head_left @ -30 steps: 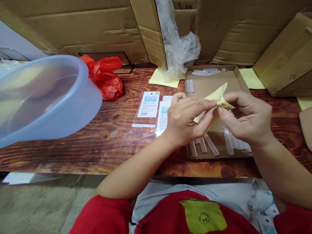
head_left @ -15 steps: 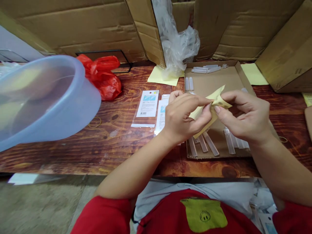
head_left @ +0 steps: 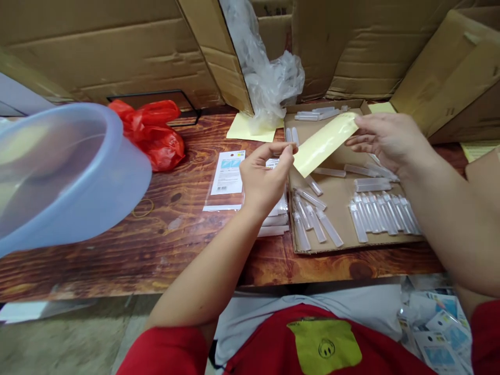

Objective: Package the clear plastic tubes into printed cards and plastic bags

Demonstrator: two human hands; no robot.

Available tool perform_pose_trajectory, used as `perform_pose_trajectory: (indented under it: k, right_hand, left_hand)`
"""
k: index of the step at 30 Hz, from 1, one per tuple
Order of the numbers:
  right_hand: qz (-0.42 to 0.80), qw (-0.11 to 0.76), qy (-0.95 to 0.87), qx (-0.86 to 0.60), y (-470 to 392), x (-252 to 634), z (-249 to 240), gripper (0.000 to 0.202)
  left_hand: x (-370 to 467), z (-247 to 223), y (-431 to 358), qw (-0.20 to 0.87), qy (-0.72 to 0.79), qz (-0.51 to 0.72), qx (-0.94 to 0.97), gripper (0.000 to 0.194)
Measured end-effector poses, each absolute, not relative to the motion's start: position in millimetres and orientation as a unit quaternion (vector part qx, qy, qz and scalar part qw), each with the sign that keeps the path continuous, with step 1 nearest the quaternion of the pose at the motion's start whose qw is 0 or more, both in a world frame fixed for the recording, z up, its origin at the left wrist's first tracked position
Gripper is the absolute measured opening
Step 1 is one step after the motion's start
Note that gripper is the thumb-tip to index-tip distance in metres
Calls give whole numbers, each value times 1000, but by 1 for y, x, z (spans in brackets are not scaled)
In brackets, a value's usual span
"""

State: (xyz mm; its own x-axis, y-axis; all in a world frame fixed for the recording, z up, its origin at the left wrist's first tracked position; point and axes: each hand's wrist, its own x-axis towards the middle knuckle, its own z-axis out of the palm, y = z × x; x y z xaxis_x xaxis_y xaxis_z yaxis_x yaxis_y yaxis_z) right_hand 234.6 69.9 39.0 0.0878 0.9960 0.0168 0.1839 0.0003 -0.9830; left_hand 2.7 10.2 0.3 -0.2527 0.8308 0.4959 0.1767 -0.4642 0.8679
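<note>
My right hand [head_left: 390, 136] pinches the upper right end of a glossy yellow paper strip [head_left: 326, 143], held tilted above a shallow cardboard tray [head_left: 344, 190]. By the strip's lower left end, my left hand [head_left: 265, 172] has thumb and index finger pressed together; what lies between them is too small to make out. Clear plastic tubes [head_left: 385, 212] stand in a tight row at the tray's front right. More loose tubes [head_left: 318, 224] lie at its front left. Left of the tray is a clear packet with a printed card [head_left: 230, 172]; my left hand partly hides further packets [head_left: 275, 221].
A blue plastic basin [head_left: 128, 182] stands at the left, with a red plastic bag [head_left: 156, 135] behind it. Cardboard walls [head_left: 117, 47] and a crumpled clear bag [head_left: 273, 78] close off the back. Filled packets [head_left: 441, 333] sit below the table edge at right.
My hands have drawn apart, the right one moving up and right with the yellow strip. The strip now stretches out flatter, its glossy side showing. More of the tray's tubes are visible.
</note>
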Motion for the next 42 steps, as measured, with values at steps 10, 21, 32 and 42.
perform_pose_trajectory:
  k: [10, 21, 32, 42]
  right_hand:
    - [12, 89, -818, -568, 76, 294, -18, 19]
    - [84, 391, -851, -340, -15, 250, 27, 16]
    - [65, 416, -834, -356, -35, 239, 24, 16]
    - [91, 403, -827, -381, -33, 235, 21, 10]
  left_hand:
    - [12, -7, 7, 255, 444, 625, 589, 6]
    - [24, 8, -23, 19, 392, 587, 708, 5]
    - [25, 6, -27, -65, 362, 559, 743, 7]
    - [16, -3, -27, -106, 370, 496, 779, 9]
